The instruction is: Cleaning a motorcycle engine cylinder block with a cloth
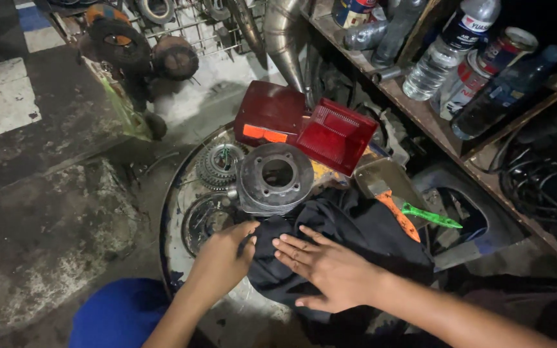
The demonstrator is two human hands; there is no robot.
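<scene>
My right hand (327,265) lies flat, fingers spread, on a black cloth (356,225) that is bunched on a round metal tray (175,193). At the cloth's left edge my left hand (224,258) curls its fingers into the fabric. Just beyond both hands a grey metal engine cylinder (275,177) stands on the tray. A toothed sprocket (217,164) lies to its left.
Red tail-light lenses (304,125) rest behind the cylinder. A paintbrush with an orange handle (391,206) and a green-handled tool (430,216) lie to the right. A wooden shelf (420,103) with bottles and cans runs along the right. Coiled black cable (543,183) sits below it.
</scene>
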